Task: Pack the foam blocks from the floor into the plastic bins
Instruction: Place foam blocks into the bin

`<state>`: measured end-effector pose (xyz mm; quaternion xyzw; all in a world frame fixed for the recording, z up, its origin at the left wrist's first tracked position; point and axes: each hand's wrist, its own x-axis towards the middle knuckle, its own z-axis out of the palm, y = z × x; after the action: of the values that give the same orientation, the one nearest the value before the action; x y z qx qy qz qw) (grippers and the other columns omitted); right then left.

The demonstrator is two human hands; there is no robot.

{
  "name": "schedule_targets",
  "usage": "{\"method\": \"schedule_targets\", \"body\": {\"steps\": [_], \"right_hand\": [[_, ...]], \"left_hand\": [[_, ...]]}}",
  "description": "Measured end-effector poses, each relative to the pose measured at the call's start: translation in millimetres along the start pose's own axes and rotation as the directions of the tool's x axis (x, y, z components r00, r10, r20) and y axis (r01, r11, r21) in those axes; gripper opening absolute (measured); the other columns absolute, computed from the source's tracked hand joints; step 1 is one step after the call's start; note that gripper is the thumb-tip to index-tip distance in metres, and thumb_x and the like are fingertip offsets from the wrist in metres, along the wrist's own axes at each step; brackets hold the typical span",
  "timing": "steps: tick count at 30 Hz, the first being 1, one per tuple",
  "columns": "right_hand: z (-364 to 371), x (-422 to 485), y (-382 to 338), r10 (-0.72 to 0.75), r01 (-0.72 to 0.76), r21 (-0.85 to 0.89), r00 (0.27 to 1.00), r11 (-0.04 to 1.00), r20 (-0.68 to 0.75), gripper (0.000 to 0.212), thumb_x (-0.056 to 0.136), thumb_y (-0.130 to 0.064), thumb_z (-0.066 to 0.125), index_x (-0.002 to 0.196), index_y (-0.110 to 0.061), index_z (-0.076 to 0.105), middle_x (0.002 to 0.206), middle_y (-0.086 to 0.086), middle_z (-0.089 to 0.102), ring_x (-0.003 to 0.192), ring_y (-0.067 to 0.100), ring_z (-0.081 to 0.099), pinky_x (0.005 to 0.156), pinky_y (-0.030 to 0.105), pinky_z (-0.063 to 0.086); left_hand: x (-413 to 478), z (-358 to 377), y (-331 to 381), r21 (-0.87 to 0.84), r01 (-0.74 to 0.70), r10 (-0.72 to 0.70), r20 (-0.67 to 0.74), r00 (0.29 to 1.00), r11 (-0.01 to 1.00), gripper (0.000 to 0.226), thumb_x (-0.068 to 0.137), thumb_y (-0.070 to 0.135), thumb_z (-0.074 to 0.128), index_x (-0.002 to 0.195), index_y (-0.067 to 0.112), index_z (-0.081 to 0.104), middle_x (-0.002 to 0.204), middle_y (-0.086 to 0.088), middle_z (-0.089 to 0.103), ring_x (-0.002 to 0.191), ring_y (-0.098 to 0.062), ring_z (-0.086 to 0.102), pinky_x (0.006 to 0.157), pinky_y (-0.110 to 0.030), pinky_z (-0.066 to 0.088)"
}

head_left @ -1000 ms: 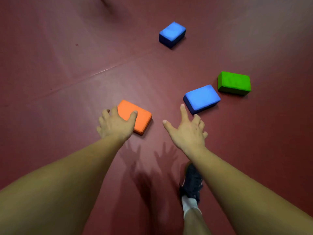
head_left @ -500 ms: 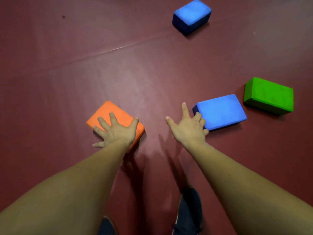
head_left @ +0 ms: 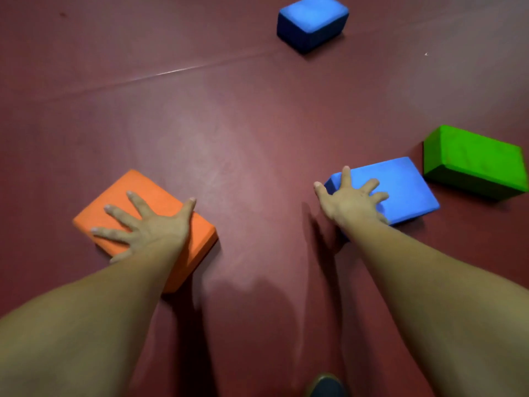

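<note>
Maroon floor (head_left: 229,133), four foam blocks (head_left: 312,21)

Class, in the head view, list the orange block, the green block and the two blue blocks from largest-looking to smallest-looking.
1. Orange block.
2. Near blue block and green block: too alike to rank.
3. Far blue block, cut by the top edge.
Nearness to the camera likely explains the differences.

Dim warm light, soft floor (head_left: 229,138) sheen, edges blurred.

Left block (head_left: 137,186) under my left hand (head_left: 151,229), right block (head_left: 406,190) under my right hand (head_left: 350,202); third block (head_left: 475,159) just rightward, fourth block (head_left: 313,15) far behind.
</note>
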<state>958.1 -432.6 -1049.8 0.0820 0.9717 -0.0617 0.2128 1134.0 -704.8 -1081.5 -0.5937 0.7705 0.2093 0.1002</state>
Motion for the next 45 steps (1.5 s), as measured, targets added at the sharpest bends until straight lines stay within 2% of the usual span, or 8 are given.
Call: {"method": "schedule_targets", "body": {"steps": [7, 15, 19, 26, 32, 39, 42, 45], "right_hand": [[19.2, 23.7, 45.1, 0.152, -0.133, 0.221, 0.986, 0.966, -0.073, 0.087, 0.088, -0.086, 0.029, 0.159, -0.048, -0.002, 0.165, 0.021, -0.019, 0.15, 0.049, -0.017, 0.105, 0.084, 0.016], [-18.3, 61.8, 70.6, 0.243, -0.194, 0.312, 0.962, 0.93, -0.126, 0.09, 0.088, -0.086, 0.033, 0.161, -0.044, 0.0, 0.165, 0.024, -0.017, 0.151, 0.049, -0.016, 0.11, 0.076, 0.015], [-28.0, 76.9, 70.1, 0.324, -0.263, 0.387, 0.941, 0.884, -0.1, 0.099, 0.084, -0.088, 0.038, 0.162, -0.04, 0.0, 0.164, 0.027, -0.016, 0.151, 0.051, -0.012, 0.115, 0.068, 0.016], [-11.2, 94.2, 43.3, 0.27, -0.242, 0.283, 0.961, 0.928, -0.066, 0.103, 0.073, -0.097, 0.038, 0.157, -0.054, -0.003, 0.167, 0.019, -0.018, 0.151, 0.047, -0.019, 0.109, 0.076, 0.012], [-1.0, 84.3, 11.4, -0.059, 0.066, 0.1, 0.995, 0.993, -0.076, 0.096, 0.074, -0.09, 0.045, 0.155, -0.057, 0.005, 0.169, 0.01, -0.016, 0.153, 0.04, -0.019, 0.112, 0.072, 0.014], [28.3, 29.8, -54.0, -0.552, 0.553, -0.043, 0.833, 0.832, 0.044, 0.108, 0.071, -0.085, 0.059, 0.155, -0.057, -0.003, 0.169, 0.004, -0.018, 0.155, 0.027, -0.022, 0.118, 0.066, 0.01], [39.7, 3.1, -96.7, -0.644, 0.649, -0.048, 0.76, 0.76, 0.089, 0.116, 0.066, -0.087, 0.064, 0.157, -0.055, -0.001, 0.168, 0.006, -0.022, 0.154, 0.026, -0.024, 0.121, 0.062, 0.007], [61.1, -26.4, -142.0, -0.572, 0.579, -0.056, 0.814, 0.814, 0.1, 0.124, 0.055, -0.098, 0.058, 0.154, -0.059, -0.005, 0.164, 0.007, -0.032, 0.151, 0.04, -0.027, 0.115, 0.073, 0.002]], "left_hand": [[4.4, 26.5, 67.0, 0.149, -0.324, 0.332, -0.029, 0.943, 0.934, 0.118, 0.068, 0.088, 0.056, 0.16, 0.04, -0.001, 0.168, 0.009, -0.012, 0.153, -0.036, -0.016, 0.107, -0.078, 0.016], [-50.6, 84.7, 176.9, 0.287, -0.725, 0.737, 0.084, 0.67, 0.626, 0.116, 0.066, 0.089, 0.053, 0.159, 0.04, 0.004, 0.169, 0.007, -0.006, 0.154, -0.034, -0.012, 0.105, -0.074, 0.024], [-55.6, 97.9, 193.9, 0.304, -0.765, 0.78, 0.098, 0.618, 0.568, 0.115, 0.065, 0.089, 0.05, 0.159, 0.04, 0.005, 0.169, 0.008, -0.005, 0.154, -0.033, -0.011, 0.105, -0.073, 0.025], [-42.3, 88.4, 190.5, 0.308, -0.783, 0.792, 0.128, 0.596, 0.54, 0.116, 0.065, 0.088, 0.053, 0.159, 0.043, 0.003, 0.168, 0.008, -0.006, 0.154, -0.032, -0.011, 0.107, -0.071, 0.025], [14.8, 46.8, 145.7, 0.308, -0.711, 0.722, 0.096, 0.685, 0.633, 0.115, 0.067, 0.088, 0.056, 0.158, 0.045, 0.002, 0.168, 0.011, -0.007, 0.154, -0.029, -0.009, 0.109, -0.073, 0.023], [67.3, -12.0, 51.3, 0.311, -0.608, 0.62, 0.073, 0.781, 0.73, 0.117, 0.063, 0.086, 0.065, 0.157, 0.048, 0.006, 0.167, 0.006, -0.007, 0.154, -0.024, -0.008, 0.111, -0.07, 0.022], [82.1, -35.4, 15.2, 0.318, -0.571, 0.591, 0.038, 0.806, 0.757, 0.12, 0.06, 0.085, 0.067, 0.157, 0.048, 0.006, 0.167, 0.003, -0.013, 0.154, -0.025, -0.011, 0.112, -0.069, 0.022], [93.3, -56.1, -21.2, 0.3, -0.515, 0.543, -0.011, 0.84, 0.803, 0.125, 0.057, 0.084, 0.07, 0.157, 0.049, 0.003, 0.164, -0.002, -0.026, 0.153, -0.028, -0.021, 0.114, -0.067, 0.019]]}}
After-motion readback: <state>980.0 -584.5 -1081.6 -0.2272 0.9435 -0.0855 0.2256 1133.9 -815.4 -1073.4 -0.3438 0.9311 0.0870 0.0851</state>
